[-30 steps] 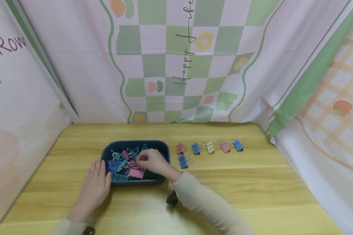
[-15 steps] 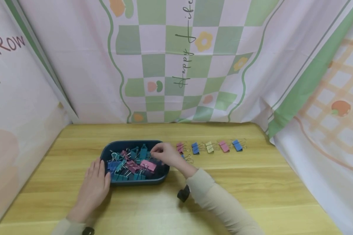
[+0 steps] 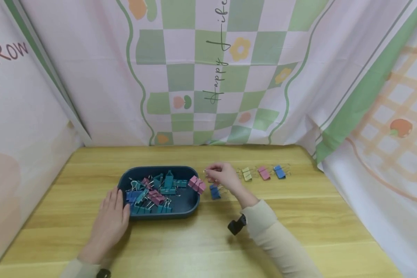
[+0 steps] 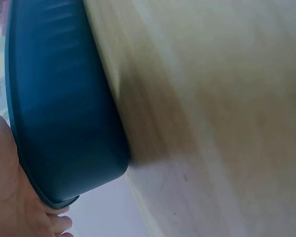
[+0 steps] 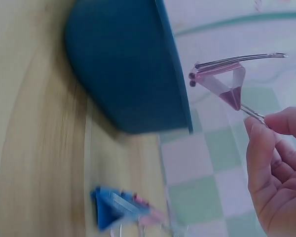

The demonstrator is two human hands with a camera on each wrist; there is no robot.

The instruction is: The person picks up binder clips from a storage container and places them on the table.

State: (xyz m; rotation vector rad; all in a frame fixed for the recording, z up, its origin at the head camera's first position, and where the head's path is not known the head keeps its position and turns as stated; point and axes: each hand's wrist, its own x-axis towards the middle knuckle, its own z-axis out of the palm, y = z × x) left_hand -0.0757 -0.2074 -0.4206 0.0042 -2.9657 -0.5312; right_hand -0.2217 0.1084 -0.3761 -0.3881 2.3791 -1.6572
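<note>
A pink binder clip [image 3: 197, 185] hangs over the right rim of a dark blue tray [image 3: 180, 213]. My right hand [image 3: 226, 178] pinches one wire handle of it between thumb and forefinger; the right wrist view shows the pink binder clip [image 5: 219, 79] side-on, its body clear of the tray's wall [image 5: 133, 69]. My left hand [image 3: 107, 216] rests along the tray's left end, fingers straight against the rim, some hidden from the left wrist view. Inside the tray lie teal binder clips [image 3: 168, 181], a blue one [image 3: 132, 196] and dark pink ones [image 3: 156, 197].
Right of the tray, a blue binder clip [image 3: 214, 192] lies in front of a row with yellow [image 3: 247, 174], pink [image 3: 264, 173] and blue [image 3: 279, 172] clips. My right hand covers part of that row. Patterned curtains [image 3: 215, 77] enclose the wooden table [image 3: 299, 216].
My right hand has moved right, from inside the tray to beyond its right rim, bringing the pink binder clip up out of the pile. My left hand has stayed in place.
</note>
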